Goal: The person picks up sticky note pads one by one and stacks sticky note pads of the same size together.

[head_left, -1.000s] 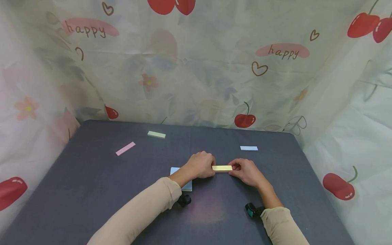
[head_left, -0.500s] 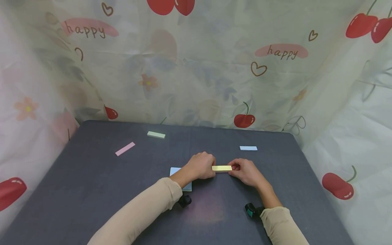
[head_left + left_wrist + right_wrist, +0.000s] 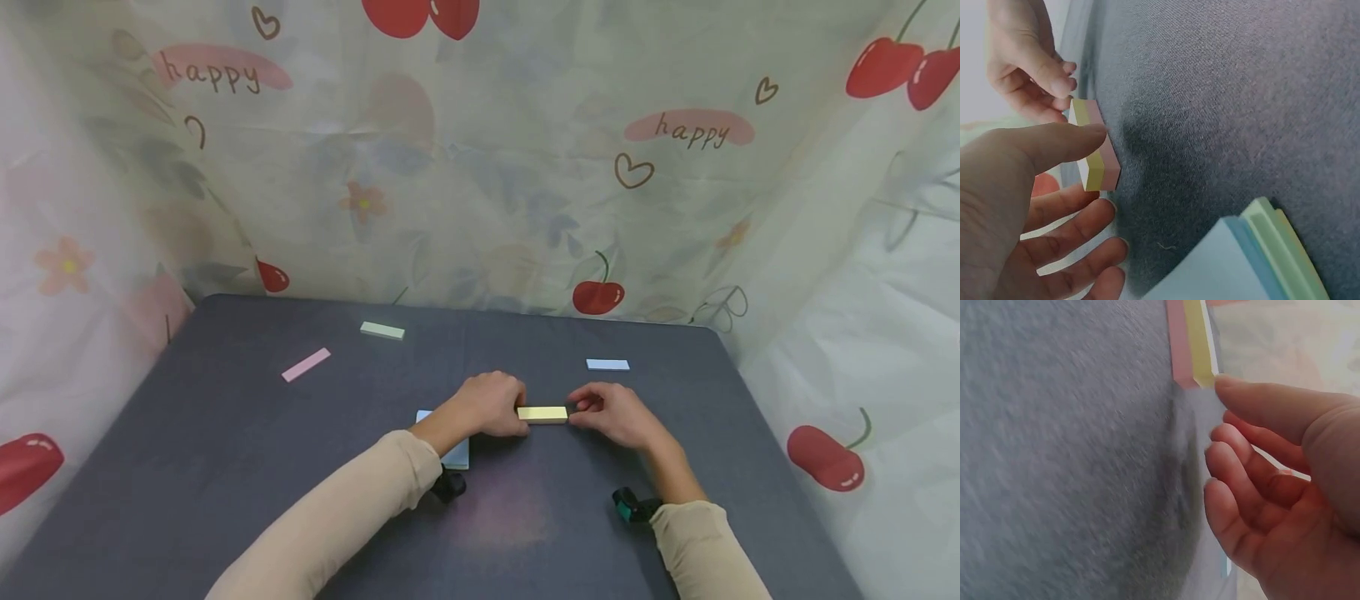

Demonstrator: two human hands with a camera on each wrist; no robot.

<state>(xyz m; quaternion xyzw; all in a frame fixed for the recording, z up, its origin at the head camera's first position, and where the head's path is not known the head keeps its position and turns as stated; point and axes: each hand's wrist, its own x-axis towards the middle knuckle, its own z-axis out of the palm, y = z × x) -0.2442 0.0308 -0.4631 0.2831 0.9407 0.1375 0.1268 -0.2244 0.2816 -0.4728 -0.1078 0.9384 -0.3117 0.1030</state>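
Observation:
A narrow yellow sticky note pad (image 3: 543, 415) lies on a pink sticky note pad (image 3: 1109, 164), their long edges lined up. My left hand (image 3: 491, 406) holds the left end of this pair, the thumb (image 3: 1079, 145) against the near side; the far-side contact is partly hidden. My right hand (image 3: 615, 414) is just off the right end, fingers loosely bent and nothing held. In the right wrist view the right thumb (image 3: 1260, 403) is close to the pads' corner. Under my left forearm sits a stack of larger pads (image 3: 1229, 265) in blue, green and yellow, partly covered.
On the dark grey table (image 3: 300, 483) lie a pink strip pad (image 3: 306, 365) at left, a pale green strip pad (image 3: 382, 331) at the back, and a light blue strip pad (image 3: 607, 365) at back right. A printed curtain (image 3: 465, 167) closes off the back and sides.
My right hand has let go of the right end of the yellow and pink pads and moved slightly right. The left hand stays at the left end.

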